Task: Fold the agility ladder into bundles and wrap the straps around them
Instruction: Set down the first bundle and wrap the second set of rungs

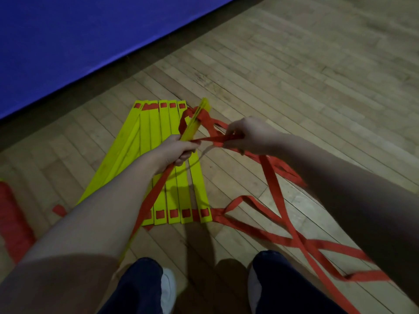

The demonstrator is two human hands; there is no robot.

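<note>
Several yellow ladder rungs (156,123) lie side by side on the wooden floor, joined by red webbing at both ends. My left hand (176,150) grips a bundle of yellow rungs (195,123) held edge-on above them, its far end pointing away from me. My right hand (247,134) pinches a red strap (210,138) stretched between the two hands. More of the red strap (272,189) hangs from the right hand and trails in loose loops over the floor to the right.
A blue mat (79,41) covers the far left, with a dark strip along its edge. A red object (11,218) sits at the left edge. My two feet (167,288) stand at the bottom. Wooden floor (317,87) stretches to the right.
</note>
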